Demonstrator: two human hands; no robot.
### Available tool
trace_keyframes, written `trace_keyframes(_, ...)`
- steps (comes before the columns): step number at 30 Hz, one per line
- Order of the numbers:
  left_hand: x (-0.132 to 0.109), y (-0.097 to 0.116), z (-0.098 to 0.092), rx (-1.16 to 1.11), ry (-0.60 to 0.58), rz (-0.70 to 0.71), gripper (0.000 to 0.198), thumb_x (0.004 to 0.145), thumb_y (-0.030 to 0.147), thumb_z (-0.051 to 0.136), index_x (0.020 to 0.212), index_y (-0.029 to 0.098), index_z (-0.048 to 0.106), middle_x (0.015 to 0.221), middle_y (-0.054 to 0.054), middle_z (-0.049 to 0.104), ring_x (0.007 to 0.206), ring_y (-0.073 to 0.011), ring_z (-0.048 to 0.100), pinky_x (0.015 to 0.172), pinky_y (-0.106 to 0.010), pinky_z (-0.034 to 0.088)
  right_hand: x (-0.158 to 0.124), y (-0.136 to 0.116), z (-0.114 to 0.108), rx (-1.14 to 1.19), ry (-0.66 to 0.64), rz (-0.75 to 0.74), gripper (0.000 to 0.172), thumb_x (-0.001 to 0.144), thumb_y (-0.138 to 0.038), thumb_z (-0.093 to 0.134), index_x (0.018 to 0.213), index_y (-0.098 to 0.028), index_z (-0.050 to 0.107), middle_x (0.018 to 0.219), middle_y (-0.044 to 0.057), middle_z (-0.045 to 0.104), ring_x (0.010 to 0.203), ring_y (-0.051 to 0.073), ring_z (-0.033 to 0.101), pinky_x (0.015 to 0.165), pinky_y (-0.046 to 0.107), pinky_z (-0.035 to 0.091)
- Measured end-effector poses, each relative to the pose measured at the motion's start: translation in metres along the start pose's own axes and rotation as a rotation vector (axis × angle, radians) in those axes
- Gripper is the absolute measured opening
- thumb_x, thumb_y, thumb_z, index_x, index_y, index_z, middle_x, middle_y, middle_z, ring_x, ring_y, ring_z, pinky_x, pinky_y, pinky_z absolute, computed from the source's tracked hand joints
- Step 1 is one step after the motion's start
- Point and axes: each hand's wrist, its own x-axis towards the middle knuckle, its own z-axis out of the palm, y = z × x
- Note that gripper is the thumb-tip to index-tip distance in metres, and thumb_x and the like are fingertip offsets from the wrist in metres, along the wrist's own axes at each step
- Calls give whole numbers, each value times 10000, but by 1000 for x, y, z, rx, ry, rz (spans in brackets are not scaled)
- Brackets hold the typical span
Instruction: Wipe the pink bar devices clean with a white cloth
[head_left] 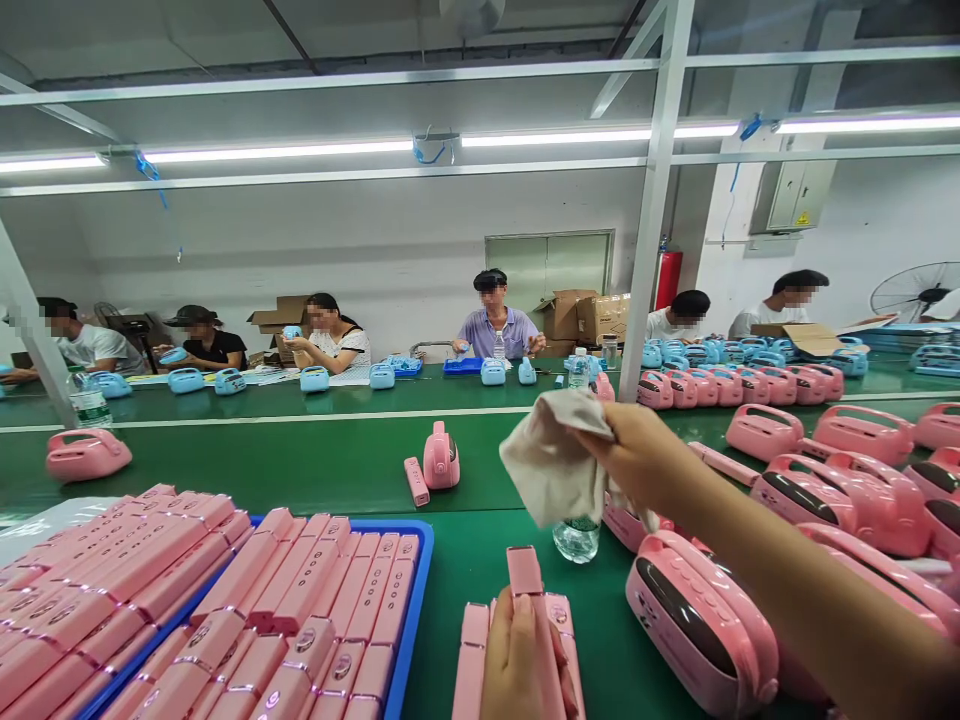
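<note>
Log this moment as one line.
left hand: holds pink bar-shaped part | right hand: grips crumpled cloth, raised over green belt | nearby: blue tray, water bottle

no text, label or number is clear enough to read.

Left hand (517, 650): low at bottom edge, just right of the blue tray (417, 600), palm down, fingers curled over a slim pink bar (527, 585), thumb up along its near end. Wrist out of view.

Right hand (637, 455): raised, well right of the tray and above its far rim level, fingers pinched shut on a bunched grey cloth (555, 460). Bare forearm runs from bottom right corner up-left, wrist straight.
</note>
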Motion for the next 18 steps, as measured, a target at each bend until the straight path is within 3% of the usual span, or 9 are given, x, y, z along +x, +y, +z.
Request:
trace_keyframes(4, 1, -3, -6, -53, -93, 12, 467, 705, 669, 421, 758, 207, 377, 477, 78, 466, 292, -48, 349, 304, -173, 242, -22, 10, 15, -21, -99, 53, 207, 750, -259, 421, 554, -214, 472, 568, 24, 612, 522, 200, 526, 467, 273, 334)
trace_keyframes(7, 1, -4, -5, -84, -113, 18, 378, 718, 569, 449, 779, 205, 369, 501, 73, 482, 320, -43, 361, 341, -179, 270, -29, 20, 18, -23, -42, 118, 233, 778, -283, 386, 561, -226, 449, 591, 47, 631, 520, 229, 535, 454, 295, 341)
trace_keyframes(10, 0, -2, -1, -127, -105, -27, 307, 656, 423, 488, 838, 211, 361, 503, 76, 496, 342, -57, 391, 357, -184, 294, -35, 22, 25, 35, 15, 124, 215, 803, -288, 357, 722, -231, 548, 679, 71, 668, 597, 272, 592, 499, 350, 430)
trace_keyframes(13, 1, 2, 2, -177, -96, -96, 306, 598, 325, 490, 867, 218, 390, 487, 71, 517, 334, -77, 414, 335, -186, 281, -51, 16, 46, 138, -26, 9, 331, 792, -189, 358, 1055, -200, 560, 987, 96, 669, 886, 266, 617, 720, 391, 510)
trace_keyframes(15, 4, 4, -3, -190, -75, -79, 257, 620, 339, 535, 829, 210, 456, 511, 34, 561, 368, -107, 477, 359, -210, 345, -68, 9, 68, 188, -108, -123, 432, 766, -156, 406, 1184, -154, 512, 1214, 115, 556, 1093, 258, 524, 895, 408, 457)
trace_keyframes(18, 6, 6, -18, -201, 2, 6, 244, 574, 288, 676, 771, 201, 562, 699, -48, 661, 646, -200, 625, 540, -247, 476, -101, 2, 99, 223, -276, -381, 547, 735, -197, 551, 1271, -161, 449, 1343, 105, 390, 1233, 314, 335, 984, 494, 327)
